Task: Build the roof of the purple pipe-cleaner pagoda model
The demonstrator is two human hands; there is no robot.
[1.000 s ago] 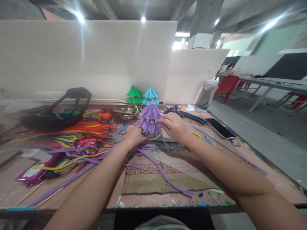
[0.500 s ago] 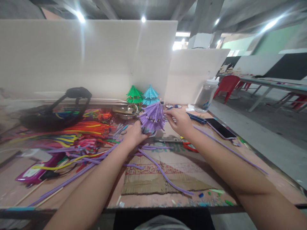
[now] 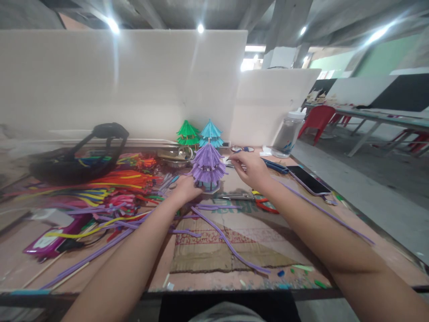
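A small two-tiered pagoda model (image 3: 208, 165), roofed with purple pipe cleaners, stands nearly upright at the middle of the table. My left hand (image 3: 187, 187) grips it low on its left side, by the pale base; the fingertips are partly hidden behind it. Just right of the roofs is my right hand (image 3: 250, 167), thumb and fingers pinched together and a little apart from the model. Whatever sits in that pinch is too small to make out. Behind stand a green pagoda model (image 3: 187, 132) and a light blue pagoda model (image 3: 210, 130). Red-handled scissors (image 3: 266, 205) lie in front.
Loose purple pipe cleaners (image 3: 228, 241) cross a cardboard sheet (image 3: 201, 261). Bundles of orange pipe cleaners (image 3: 127, 179), a black bag-like item (image 3: 67, 165) and a magenta glue gun (image 3: 55, 239) lie left. Rightward are a phone (image 3: 308, 180), a blue cutter (image 3: 275, 165) and a water bottle (image 3: 288, 136).
The purple pagoda has tipped back from a tilt to nearly upright and shifted slightly left and down with my left hand. A gap now shows between it and my right hand, which stayed put.
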